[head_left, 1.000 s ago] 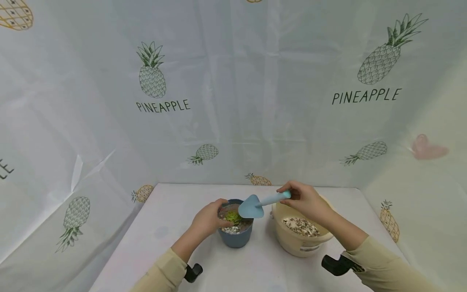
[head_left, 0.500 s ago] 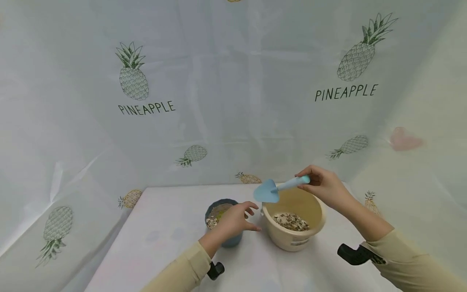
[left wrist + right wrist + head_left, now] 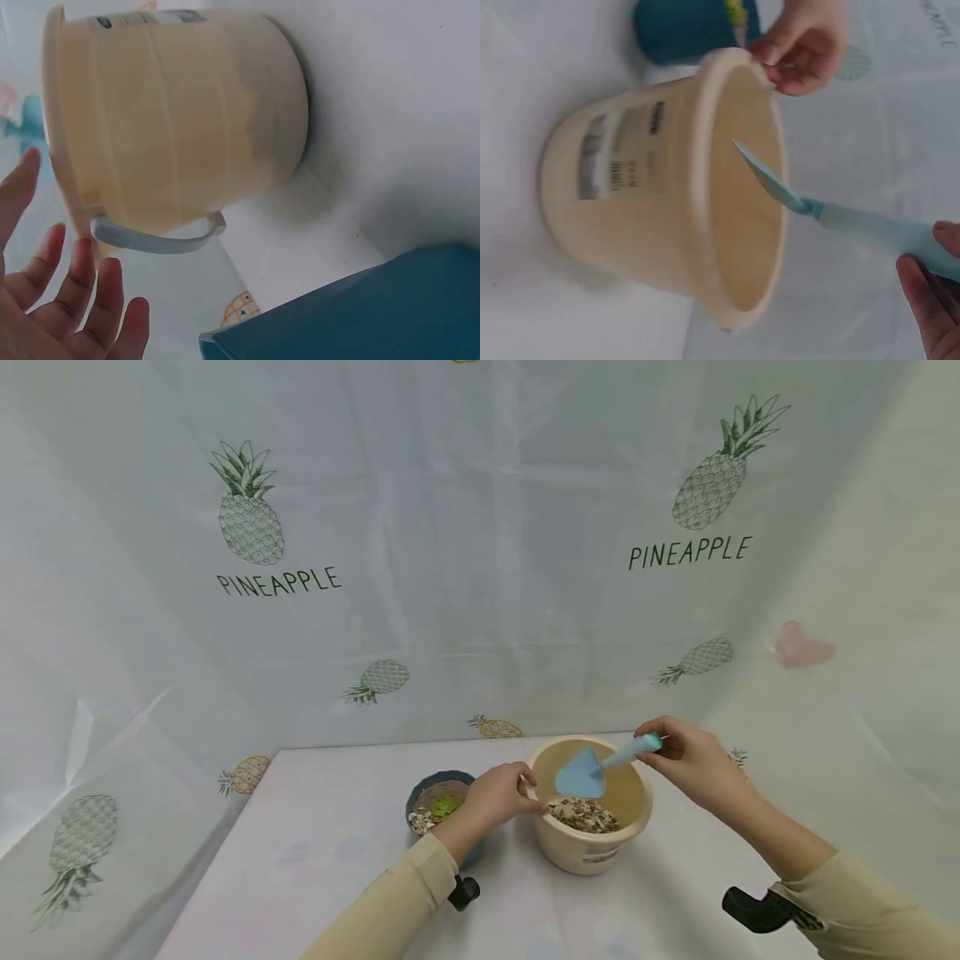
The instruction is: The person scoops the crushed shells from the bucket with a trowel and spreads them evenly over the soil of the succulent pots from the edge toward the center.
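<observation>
The left hand (image 3: 498, 795) is at the left rim of a cream bucket (image 3: 581, 847). In the left wrist view its relaxed fingers (image 3: 79, 289) are spread beside the rim and the grey bucket handle (image 3: 154, 241). The right hand (image 3: 693, 764) grips a light blue trowel (image 3: 870, 229) by the end of its handle. The trowel's blade (image 3: 581, 774) hangs over the bucket's mouth, pointing left. Inside the bucket lies a speckled mix of small chips (image 3: 583, 815).
Left of the bucket stands a blue plant pot (image 3: 442, 776) with a green succulent (image 3: 446, 806) and pale pebbles, partly hidden by the left forearm. A white table (image 3: 330, 810) carries both. Pineapple-printed sheeting (image 3: 450, 568) hangs behind and at the sides.
The left hand has left the plant pot and moved right to the bucket rim. The right hand has carried the trowel right, from above the pot to over the bucket.
</observation>
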`<state>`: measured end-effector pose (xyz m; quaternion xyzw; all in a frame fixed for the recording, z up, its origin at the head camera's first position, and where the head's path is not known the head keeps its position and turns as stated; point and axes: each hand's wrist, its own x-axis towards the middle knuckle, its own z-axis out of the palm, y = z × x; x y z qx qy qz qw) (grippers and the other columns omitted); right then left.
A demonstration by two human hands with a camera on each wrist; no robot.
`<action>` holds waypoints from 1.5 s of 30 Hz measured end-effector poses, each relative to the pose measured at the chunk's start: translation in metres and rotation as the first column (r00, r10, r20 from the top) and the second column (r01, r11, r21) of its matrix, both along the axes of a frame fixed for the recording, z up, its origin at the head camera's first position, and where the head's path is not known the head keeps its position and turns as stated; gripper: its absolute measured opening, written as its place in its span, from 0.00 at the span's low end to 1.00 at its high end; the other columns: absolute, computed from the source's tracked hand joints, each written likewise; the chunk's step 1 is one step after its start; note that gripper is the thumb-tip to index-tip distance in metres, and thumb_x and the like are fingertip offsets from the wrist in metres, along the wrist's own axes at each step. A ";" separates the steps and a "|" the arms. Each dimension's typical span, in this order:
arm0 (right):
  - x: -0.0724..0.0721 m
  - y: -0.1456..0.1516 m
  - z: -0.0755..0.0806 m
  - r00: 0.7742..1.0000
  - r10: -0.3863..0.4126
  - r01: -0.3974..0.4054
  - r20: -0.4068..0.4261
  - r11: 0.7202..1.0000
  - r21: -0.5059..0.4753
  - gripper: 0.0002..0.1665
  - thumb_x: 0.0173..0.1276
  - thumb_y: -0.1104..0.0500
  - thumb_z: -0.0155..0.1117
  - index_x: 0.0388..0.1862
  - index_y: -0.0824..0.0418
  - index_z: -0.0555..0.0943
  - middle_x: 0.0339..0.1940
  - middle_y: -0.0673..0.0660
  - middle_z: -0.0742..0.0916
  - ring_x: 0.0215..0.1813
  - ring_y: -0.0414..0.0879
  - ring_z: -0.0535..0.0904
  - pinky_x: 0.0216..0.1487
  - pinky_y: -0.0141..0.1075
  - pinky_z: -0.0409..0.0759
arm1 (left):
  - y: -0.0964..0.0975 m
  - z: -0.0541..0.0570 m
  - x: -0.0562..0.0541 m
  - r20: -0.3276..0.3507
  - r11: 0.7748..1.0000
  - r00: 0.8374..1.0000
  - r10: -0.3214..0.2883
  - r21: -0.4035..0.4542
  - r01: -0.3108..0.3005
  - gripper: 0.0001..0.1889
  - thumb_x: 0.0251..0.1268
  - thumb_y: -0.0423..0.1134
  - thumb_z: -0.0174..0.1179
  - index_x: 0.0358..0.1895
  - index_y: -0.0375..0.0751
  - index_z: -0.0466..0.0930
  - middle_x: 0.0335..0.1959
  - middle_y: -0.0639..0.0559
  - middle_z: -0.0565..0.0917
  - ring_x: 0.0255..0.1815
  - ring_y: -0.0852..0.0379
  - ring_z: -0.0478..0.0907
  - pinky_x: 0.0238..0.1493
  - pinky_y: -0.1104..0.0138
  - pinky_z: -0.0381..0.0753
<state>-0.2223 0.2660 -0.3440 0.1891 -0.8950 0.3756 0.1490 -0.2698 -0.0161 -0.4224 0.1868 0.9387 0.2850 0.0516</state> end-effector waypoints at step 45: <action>-0.040 -0.019 -0.089 0.973 0.114 -0.139 0.201 0.983 0.118 0.15 0.53 0.71 0.75 0.31 0.59 0.77 0.27 0.48 0.82 0.27 0.42 0.71 0.26 0.33 0.72 | 0.007 0.008 -0.005 0.087 0.997 0.996 0.012 -0.080 -0.005 0.13 0.48 0.50 0.76 0.27 0.53 0.81 0.26 0.62 0.77 0.25 0.62 0.72 0.27 0.66 0.72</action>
